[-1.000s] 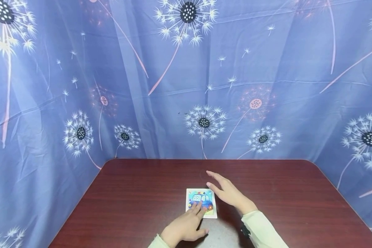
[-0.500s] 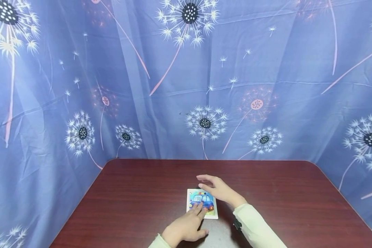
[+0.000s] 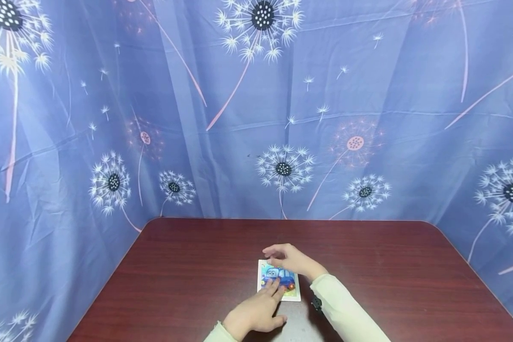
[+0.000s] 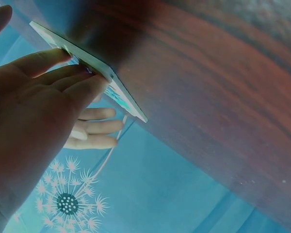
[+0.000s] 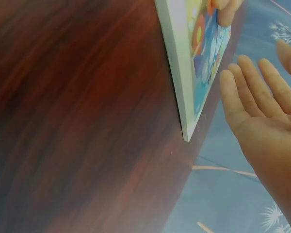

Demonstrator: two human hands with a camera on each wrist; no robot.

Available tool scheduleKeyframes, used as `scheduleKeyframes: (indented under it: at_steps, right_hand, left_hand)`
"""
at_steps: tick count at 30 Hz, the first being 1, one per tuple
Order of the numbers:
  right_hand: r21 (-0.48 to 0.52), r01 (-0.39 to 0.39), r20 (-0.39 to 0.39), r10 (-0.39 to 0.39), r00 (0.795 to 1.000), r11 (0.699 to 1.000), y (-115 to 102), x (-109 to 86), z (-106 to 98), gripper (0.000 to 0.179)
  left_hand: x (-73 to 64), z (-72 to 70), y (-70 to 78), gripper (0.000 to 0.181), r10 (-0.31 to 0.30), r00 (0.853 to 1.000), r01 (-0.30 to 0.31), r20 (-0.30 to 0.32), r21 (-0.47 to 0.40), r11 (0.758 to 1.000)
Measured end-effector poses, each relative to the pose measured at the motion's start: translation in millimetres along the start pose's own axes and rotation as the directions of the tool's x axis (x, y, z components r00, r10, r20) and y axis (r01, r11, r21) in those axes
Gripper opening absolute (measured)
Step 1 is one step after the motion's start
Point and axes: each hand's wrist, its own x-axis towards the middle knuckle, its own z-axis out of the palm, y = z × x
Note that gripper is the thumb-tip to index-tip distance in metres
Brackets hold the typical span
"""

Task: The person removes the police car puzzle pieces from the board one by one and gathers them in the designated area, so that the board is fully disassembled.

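A thin square picture board (image 3: 288,279) with a white border and a cartoon blue car lies flat on the dark red wooden table. My left hand (image 3: 256,311) rests its straight fingers on the lower part of the picture, thumb held out to the side. Above the board's far edge hovers my right hand (image 3: 294,261), fingers slightly bent and holding nothing. In the right wrist view that hand (image 5: 262,102) is apart from the board (image 5: 177,63), palm and loose fingers showing. The left wrist view has the left fingertips touching the picture's face; they hide part of the car.
The reddish-brown table (image 3: 188,266) extends around the board on all sides. Blue curtains (image 3: 239,104) printed with dandelions hang along its back and both sides. A small black object (image 3: 317,303) sits at the right sleeve's cuff.
My right hand has moved left and slightly nearer, from the board's right far corner to over its far edge, its fingers bending more. The left hand and the board have stayed in place.
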Motion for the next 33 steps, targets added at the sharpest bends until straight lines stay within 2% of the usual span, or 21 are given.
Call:
scheduleKeyframes:
  at_steps: [3,11,20,27,33]
  right_hand:
    - [-0.027,-0.008,0.016,0.008,1.0,1.0,-2.3,0.8,0.6,0.031]
    - [-0.043,-0.087,0.029,0.089,0.996,0.995,-1.5,4.4,5.6,0.031]
    - [-0.111,-0.093,0.008,0.095,0.995,0.989,0.2,7.1,9.3,0.031]
    - [-0.115,-0.138,-0.004,0.138,0.99,0.984,2.8,8.6,11.2,0.029]
    - [-0.116,-0.137,-0.003,0.137,0.991,0.984,3.4,9.5,10.9,0.027]
  left_hand:
    - [0.4,-0.9,0.8,0.067,-0.002,1.0,0.002,0.001,-0.002,1.0]
    - [-0.1,-0.8,1.6,0.067,-0.015,1.0,0.015,0.016,-0.003,1.0]
    - [0.4,-0.4,1.5,0.067,-0.012,1.0,0.012,0.016,0.0,1.0]
    - [-0.1,-2.5,2.2,0.067,-0.013,1.0,0.013,0.026,-0.01,1.0]
    - [0.2,-3.8,2.5,0.068,-0.012,0.999,0.012,0.034,-0.014,1.0]
